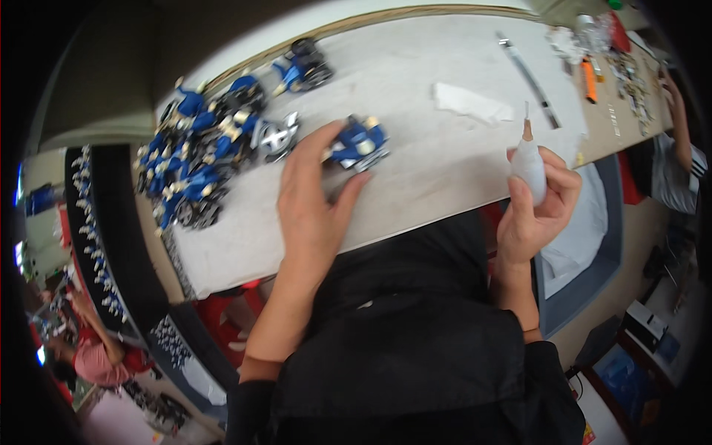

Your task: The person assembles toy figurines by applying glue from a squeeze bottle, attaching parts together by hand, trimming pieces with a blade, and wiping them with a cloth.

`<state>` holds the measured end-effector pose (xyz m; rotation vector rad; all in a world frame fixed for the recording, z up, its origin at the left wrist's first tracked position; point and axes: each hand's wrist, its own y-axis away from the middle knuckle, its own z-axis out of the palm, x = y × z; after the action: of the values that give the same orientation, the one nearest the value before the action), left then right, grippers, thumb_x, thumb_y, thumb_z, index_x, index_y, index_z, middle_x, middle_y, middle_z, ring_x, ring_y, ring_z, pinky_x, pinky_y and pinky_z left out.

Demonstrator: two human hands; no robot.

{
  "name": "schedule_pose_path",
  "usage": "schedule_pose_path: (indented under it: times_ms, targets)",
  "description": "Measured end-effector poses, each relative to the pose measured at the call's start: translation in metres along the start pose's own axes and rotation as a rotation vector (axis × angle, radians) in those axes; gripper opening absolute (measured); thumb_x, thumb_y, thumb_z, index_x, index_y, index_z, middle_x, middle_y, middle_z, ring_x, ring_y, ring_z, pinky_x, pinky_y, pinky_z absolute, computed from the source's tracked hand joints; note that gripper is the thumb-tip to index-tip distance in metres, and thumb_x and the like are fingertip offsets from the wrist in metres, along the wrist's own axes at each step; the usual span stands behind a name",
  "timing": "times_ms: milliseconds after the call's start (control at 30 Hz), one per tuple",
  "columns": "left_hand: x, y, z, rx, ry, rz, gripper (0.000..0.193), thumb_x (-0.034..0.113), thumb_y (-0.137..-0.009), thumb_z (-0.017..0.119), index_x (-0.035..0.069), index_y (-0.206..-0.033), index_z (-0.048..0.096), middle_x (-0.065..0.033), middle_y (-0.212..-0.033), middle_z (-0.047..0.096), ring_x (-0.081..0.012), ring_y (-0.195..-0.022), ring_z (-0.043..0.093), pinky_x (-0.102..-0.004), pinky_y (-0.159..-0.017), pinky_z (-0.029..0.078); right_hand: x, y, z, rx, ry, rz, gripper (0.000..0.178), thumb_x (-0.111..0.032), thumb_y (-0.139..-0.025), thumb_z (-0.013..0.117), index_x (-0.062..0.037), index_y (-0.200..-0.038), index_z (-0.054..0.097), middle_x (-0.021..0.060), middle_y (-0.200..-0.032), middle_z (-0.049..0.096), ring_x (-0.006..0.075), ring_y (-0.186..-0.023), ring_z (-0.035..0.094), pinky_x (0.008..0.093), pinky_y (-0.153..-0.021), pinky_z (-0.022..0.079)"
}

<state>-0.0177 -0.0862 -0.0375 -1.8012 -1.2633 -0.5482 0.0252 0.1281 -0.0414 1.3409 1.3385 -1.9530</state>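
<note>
My left hand (315, 200) is over the worktable, its thumb and forefinger curved round the left and near edges of a small blue toy figure (360, 144) with cream and silver parts. The fingertips appear to touch it. Raised off the table's near edge on the right, my right hand (540, 196) is closed round a white squeeze bottle (528, 174). That bottle points upward, with a brownish nozzle and a thin needle tip. To the left of my left hand lies a heap of similar blue toys (196, 148) with black and silver parts, and a wheel-like silver part (276, 137) sits at its edge.
Another blue toy (302, 65) lies at the far side of the pale worktable (415, 178). A crumpled white tissue (471, 104) and a thin pen-like tool (526, 78) lie farther right. An orange-handled tool (589, 80) is beyond. At left, a black belt (119, 222) carries small pieces near a person (104, 356).
</note>
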Motion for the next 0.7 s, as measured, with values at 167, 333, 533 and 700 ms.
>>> schedule_pose_path:
  times_ms: [167,333,533,700]
  targets:
    - [0.002,0.006,0.002,-0.032,-0.015,-0.089,0.055,0.0,-0.062,0.073,0.002,-0.113,0.051,-0.013,-0.11,0.056,-0.0277,-0.1,0.054,-0.0332,-0.085,0.043,0.025,-0.063,-0.042,0.137,0.159,-0.015,0.039,0.006,-0.07,0.067,-0.0004,-0.1,0.043,0.0124,-0.097,0.055,0.0162,-0.093,0.054,0.0288,-0.081,0.043]
    - [0.004,0.008,-0.003,-0.08,-0.027,-0.026,0.059,-0.001,-0.063,0.072,0.002,-0.116,0.047,-0.0138,-0.114,0.053,-0.0272,-0.107,0.05,-0.0335,-0.089,0.041,0.053,-0.113,-0.077,0.039,0.457,0.02,0.043,-0.001,-0.071,0.069,0.0002,-0.106,0.044,0.0109,-0.099,0.055,0.0177,-0.09,0.056,0.0267,-0.077,0.047]
    - [0.003,0.001,-0.006,-0.107,-0.014,0.017,0.069,0.002,-0.065,0.072,0.003,-0.125,0.039,-0.0141,-0.126,0.046,-0.0274,-0.113,0.047,-0.0336,-0.092,0.039,0.038,-0.098,-0.063,0.148,0.6,-0.123,0.048,-0.008,-0.071,0.071,-0.0014,-0.11,0.044,0.0105,-0.102,0.054,0.0185,-0.097,0.052,0.03,-0.08,0.045]
    - [-0.006,-0.007,-0.013,-0.137,-0.028,0.073,0.066,0.0,-0.065,0.07,0.004,-0.124,0.041,-0.0146,-0.122,0.049,-0.0296,-0.109,0.05,-0.0341,-0.091,0.041,0.006,-0.127,0.077,-0.47,0.546,-0.472,0.016,-0.007,-0.075,0.064,-0.0028,-0.089,0.058,0.0106,-0.09,0.059,0.0228,-0.085,0.055,0.0309,-0.076,0.044]
